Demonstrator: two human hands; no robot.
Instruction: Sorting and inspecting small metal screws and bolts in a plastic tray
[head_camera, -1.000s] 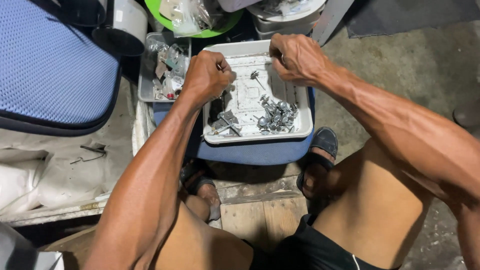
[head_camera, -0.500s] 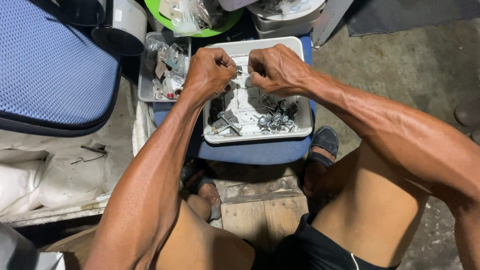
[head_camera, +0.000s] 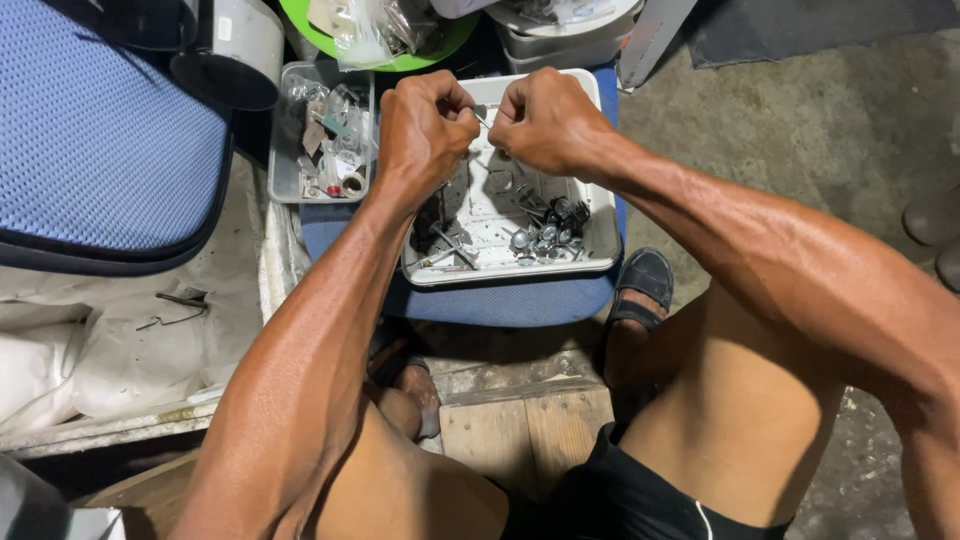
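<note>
Both fists meet above a white plastic tray (head_camera: 600, 235) of screws, nuts and small metal parts. My left hand (head_camera: 425, 130) is closed with its fingertips pinching a thin metal piece (head_camera: 482, 121). My right hand (head_camera: 545, 120) is closed too and touches the same piece from the other side. What lies in the palms is hidden. The tray rests on a blue cushion (head_camera: 500, 300).
A smaller grey tray (head_camera: 285, 150) with odd bits sits left of the white one. A blue mesh chair seat (head_camera: 95, 150) fills the far left, a green bowl (head_camera: 440, 45) lies beyond. My sandalled foot (head_camera: 640, 290) stands on concrete; a wooden board (head_camera: 520, 430) lies between my knees.
My right hand has moved left from the tray's far corner until it met my left hand. The left hand lifted slightly, and both now pinch the small piece.
</note>
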